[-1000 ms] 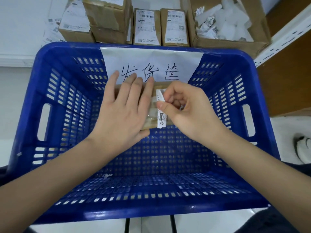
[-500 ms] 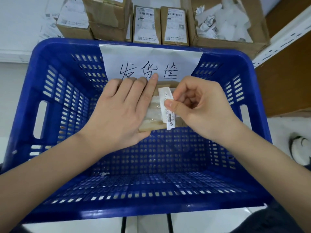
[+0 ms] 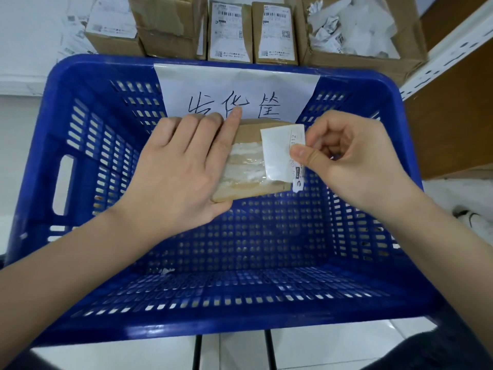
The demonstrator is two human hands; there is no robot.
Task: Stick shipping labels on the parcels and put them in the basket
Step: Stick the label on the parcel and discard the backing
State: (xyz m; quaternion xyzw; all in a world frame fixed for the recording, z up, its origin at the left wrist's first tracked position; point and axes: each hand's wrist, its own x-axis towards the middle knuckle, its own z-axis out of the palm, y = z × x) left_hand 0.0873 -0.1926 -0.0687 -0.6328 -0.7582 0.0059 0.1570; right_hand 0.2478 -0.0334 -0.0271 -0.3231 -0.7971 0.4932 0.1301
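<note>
- Parcel [image 3: 248, 166]: a flat brown carton, held above the open blue basket [image 3: 80, 145], toward the basket's far wall. Its long axis runs roughly from the far wall toward the near rim. A band of clear tape over white residue crosses its top face.
- Shipping label [image 3: 277, 153]: white, lying partly over the right portion of the parcel's top, the right edge overhanging the parcel. Whether the left part is already stuck down cannot be told.
- Right hand [image 3: 349, 161]: on the right side of the parcel, thumb and forefinger pinching the label's right edge, remaining fingers curled in. This is the hand on the label.
- Left hand [image 3: 184, 166]: on the left side of the parcel, fingers straight and close together across the top face, thumb at the near edge, steadying it.
- Governing relation: the bare top face lies to the left of the pinching fingers, so the label must be laid leftward, across the parcel's long axis. Judged risk: a skewed or creased label.
- Paper sign [image 3: 237, 89] with handwritten characters hangs on the basket's far wall, just beyond the parcel.
- Beyond that wall stand labelled cartons [image 3: 229, 33] and, to their right, an open box of paper scraps [image 3: 354, 30].
- Basket floor shows no parcel; placement is judged not yet done.
</note>
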